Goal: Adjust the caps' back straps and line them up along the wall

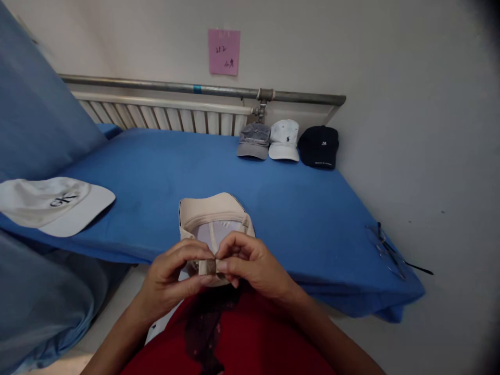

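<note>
An upside-down cream baseball cap [213, 207] rests at the near edge of the blue-covered surface, its brim away from me and its pale lining showing. My left hand [170, 271] is closed on the cap's back strap, thumb below and fingers above. Between my hands sits a brownish buckle [211, 267] on that strap. With thumb and forefinger, my right hand [253, 263] pinches the strap just right of the buckle. Fingers hide part of the strap and the cap's back edge.
A blue sheet [156, 166] covers the surface. White cap [74, 205] lies left; grey cap [253, 140], white cap [284, 139] and black cap [318, 146] line the back. Glasses [390, 255] lie at the right edge. Behind are a pipe [156, 85] and radiator [167, 117].
</note>
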Motion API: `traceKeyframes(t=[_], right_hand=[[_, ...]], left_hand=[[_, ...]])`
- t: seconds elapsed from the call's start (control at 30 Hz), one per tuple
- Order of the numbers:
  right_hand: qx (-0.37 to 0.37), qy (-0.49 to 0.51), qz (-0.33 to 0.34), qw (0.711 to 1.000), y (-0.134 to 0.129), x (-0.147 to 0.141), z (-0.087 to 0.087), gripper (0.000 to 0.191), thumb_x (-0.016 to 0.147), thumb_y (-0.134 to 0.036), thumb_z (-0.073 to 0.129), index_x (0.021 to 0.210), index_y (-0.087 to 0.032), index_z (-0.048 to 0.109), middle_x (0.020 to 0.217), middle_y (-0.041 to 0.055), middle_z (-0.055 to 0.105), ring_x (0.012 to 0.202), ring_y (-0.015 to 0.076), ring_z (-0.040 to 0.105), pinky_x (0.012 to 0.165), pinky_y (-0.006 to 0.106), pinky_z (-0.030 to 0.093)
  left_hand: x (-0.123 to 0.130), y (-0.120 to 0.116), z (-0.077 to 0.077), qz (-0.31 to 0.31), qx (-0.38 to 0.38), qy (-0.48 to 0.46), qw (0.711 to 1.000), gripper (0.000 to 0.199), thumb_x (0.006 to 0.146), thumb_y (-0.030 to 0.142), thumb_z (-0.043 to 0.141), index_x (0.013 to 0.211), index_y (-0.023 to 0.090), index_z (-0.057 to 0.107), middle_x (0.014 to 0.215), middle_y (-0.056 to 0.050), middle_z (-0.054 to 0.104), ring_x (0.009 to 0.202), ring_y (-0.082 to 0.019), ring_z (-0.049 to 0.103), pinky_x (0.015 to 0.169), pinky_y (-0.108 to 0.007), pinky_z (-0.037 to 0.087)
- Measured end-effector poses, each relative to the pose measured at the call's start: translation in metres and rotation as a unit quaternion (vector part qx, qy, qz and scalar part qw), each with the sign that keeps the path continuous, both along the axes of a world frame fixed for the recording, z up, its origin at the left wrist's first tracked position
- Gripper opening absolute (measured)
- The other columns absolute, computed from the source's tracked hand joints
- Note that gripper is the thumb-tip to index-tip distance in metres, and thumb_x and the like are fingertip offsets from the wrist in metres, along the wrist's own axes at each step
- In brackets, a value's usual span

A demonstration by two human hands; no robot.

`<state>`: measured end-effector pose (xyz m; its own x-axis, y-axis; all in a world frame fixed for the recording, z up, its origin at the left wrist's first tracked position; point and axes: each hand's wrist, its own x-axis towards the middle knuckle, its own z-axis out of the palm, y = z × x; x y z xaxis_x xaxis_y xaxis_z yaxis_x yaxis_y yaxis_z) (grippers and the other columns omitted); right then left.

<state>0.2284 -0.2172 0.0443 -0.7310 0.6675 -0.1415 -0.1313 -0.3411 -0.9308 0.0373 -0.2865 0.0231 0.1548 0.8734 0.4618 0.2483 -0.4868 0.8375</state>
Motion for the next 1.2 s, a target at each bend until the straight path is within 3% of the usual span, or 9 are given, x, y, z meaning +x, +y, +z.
traceKeyframes(t=[0.2,0.47,0.67,0.83,1.0,1.2], right_hand=[[0.022,-0.001,-0.002,1.0,0.002,0.004,0.002,0.016,0.068,-0.017,0.071,0.08,-0.019,0.06,0.069,-0.0055,0.056,0.063,0.0081,0.05,0.06,0.021,0.038],[0.063,-0.021,0.007,0.998,0.002,0.004,0.003,0.014,0.071,-0.02,0.068,0.082,-0.02,0.06,0.071,-0.0053,0.055,0.065,0.0091,0.048,0.061,0.023,0.036],[0.046,-0.004,0.006,0.999,0.001,0.003,0.004,0.016,0.069,-0.018,0.068,0.081,-0.02,0.058,0.074,-0.0049,0.057,0.066,0.0094,0.051,0.063,0.023,0.038],[0.112,-0.047,0.007,0.993,0.003,0.006,0.006,0.014,0.073,-0.017,0.065,0.085,-0.02,0.06,0.075,-0.0042,0.056,0.069,0.01,0.049,0.064,0.023,0.038],[0.1,-0.018,0.022,0.995,0.003,0.007,0.004,0.014,0.073,-0.017,0.065,0.084,-0.021,0.058,0.076,-0.0046,0.057,0.068,0.0096,0.05,0.064,0.023,0.039],[0.124,-0.025,0.006,0.992,0.002,0.007,0.004,0.014,0.075,-0.017,0.065,0.086,-0.021,0.058,0.08,-0.0038,0.058,0.071,0.0101,0.051,0.065,0.023,0.04]], left_hand=[[0.002,0.001,-0.003,0.009,-0.012,-0.017,1.0,0.028,0.082,0.012,0.066,0.106,0.026,0.064,0.099,-0.004,0.062,0.095,-0.019,0.058,0.082,-0.031,0.047],[0.002,0.001,-0.001,0.022,-0.003,-0.002,1.0,0.024,0.081,0.014,0.066,0.103,0.024,0.064,0.097,-0.006,0.062,0.093,-0.02,0.058,0.079,-0.031,0.048],[0.004,0.002,0.001,0.007,0.002,0.026,1.0,0.025,0.081,0.015,0.067,0.104,0.025,0.064,0.097,-0.005,0.062,0.094,-0.02,0.059,0.079,-0.031,0.049],[0.003,0.002,0.003,0.011,0.009,0.004,1.0,0.025,0.082,0.016,0.067,0.105,0.025,0.063,0.095,-0.004,0.063,0.093,-0.02,0.06,0.081,-0.032,0.048],[0.005,0.001,0.004,0.008,0.009,0.035,0.999,0.023,0.081,0.016,0.067,0.102,0.024,0.065,0.094,-0.006,0.064,0.093,-0.021,0.061,0.079,-0.033,0.049],[0.0,0.001,0.006,-0.003,0.009,0.059,0.998,0.029,0.083,0.015,0.065,0.109,0.027,0.061,0.101,-0.005,0.063,0.101,-0.022,0.059,0.086,-0.034,0.048]])
